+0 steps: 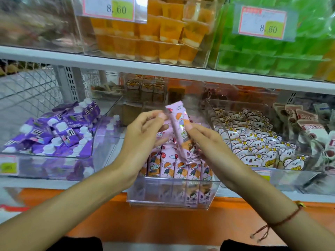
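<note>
Head camera looks down on both hands working one pink packet (179, 122), held in the air just above a clear bin (159, 201) of the same snack. The left hand (143, 129) has its grip clenched on the packet's upper end, thumb and forefinger pinching the sealed edge. The right hand (208, 140) pinches the packet lower down, with the thumb across its face and the fingers behind. The packet hangs tilted between the two grips, its bottom corner close over the row of packets (170, 167) standing upright directly below. Purple pouches (59, 131) fill the bin out to the left of the grip, and koala packets (253, 145) crowd the one to its right. The main risk, as I judge it, is a slip: the foil looks glossy and both holds are only fingertip pinches, so if one hand lets go early the packet may swing or drop crooked onto the row. Pushed down at this tilt, it could also knock the neat uprights below askew or wedge across them instead of sliding into a gap. The bin seems to jut past the shelf (101, 184) edge below the grip, so hard downward pressure near its front might tip it. A wide sideways sweep could brush the neighbouring bin walls.
</note>
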### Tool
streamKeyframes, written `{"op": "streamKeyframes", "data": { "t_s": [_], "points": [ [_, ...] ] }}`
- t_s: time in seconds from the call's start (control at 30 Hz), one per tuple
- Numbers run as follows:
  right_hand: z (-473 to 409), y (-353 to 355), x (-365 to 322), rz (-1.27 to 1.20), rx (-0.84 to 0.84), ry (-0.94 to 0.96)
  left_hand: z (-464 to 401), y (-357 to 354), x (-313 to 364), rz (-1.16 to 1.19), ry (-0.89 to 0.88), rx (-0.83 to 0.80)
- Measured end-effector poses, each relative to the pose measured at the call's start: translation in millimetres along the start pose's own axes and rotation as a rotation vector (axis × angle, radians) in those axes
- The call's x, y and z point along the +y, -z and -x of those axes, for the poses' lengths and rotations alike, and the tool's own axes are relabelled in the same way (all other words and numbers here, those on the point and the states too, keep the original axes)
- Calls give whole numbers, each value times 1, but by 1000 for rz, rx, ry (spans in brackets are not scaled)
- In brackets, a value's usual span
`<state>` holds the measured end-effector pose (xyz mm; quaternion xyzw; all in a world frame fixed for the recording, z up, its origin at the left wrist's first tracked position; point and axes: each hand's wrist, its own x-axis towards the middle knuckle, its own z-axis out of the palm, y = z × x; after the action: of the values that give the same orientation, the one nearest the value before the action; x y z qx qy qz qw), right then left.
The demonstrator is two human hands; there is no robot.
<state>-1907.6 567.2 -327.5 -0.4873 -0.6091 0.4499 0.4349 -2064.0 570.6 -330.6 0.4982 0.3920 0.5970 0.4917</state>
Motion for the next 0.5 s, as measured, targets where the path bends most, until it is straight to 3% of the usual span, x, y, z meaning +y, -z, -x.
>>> {"op": "streamKeyframes", "data": {
  "t_s": [0.3,0.4,0.5],
  "points": [
    [1,2,2,-361,42,-117,6,-5,-20,-333,-153,-182],
    [1,0,4,-368,80,-106,6,-7,-25,-460,-245,-143],
    [1,6,4,-389,29,-56,0,-6,-24,-403,-259,-108]
  ]
}}
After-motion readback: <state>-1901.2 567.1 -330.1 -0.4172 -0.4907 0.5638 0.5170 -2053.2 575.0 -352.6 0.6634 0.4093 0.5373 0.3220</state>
